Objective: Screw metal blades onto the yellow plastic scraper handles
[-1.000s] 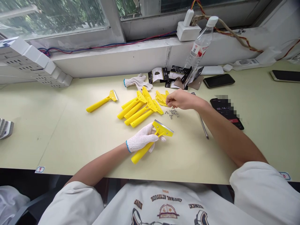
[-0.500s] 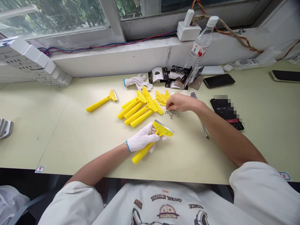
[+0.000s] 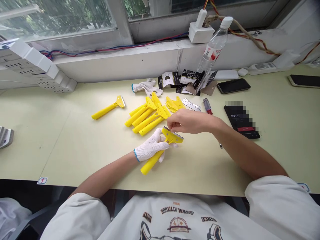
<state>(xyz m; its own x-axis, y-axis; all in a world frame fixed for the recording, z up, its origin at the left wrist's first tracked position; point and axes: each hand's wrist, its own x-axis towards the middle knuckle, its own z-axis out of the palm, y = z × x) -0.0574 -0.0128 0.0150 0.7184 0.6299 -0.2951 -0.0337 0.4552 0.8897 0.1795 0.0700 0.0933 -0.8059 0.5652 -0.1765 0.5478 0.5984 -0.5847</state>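
Note:
My left hand [image 3: 151, 146], in a white knit glove with a blue cuff, is wrapped round a yellow scraper [image 3: 153, 162]. Its wide head points up and to the right, with a metal blade along the far edge and screws in its face. Bare and bent at the fingers, my right hand [image 3: 183, 120] is at the top of that head; its fingertips are pinched, and what they hold is too small or hidden. Beyond my hands lie several yellow scraper handles [image 3: 147, 116], a few yellow head plates [image 3: 174, 103] and thin metal blades [image 3: 191, 104].
A screwdriver [image 3: 207, 106] lies partly under my right forearm. One scraper with a blade [image 3: 108, 108] rests to the left. At the back are a white glove [image 3: 148, 87], black packaging cards [image 3: 168, 80] and a plastic bottle [image 3: 215, 45]. Phones [image 3: 233, 86] lie on the right.
My right hand has come from the small screws on the table toward me and left, to the scraper's head. The blades are now uncovered. My left hand has hardly moved.

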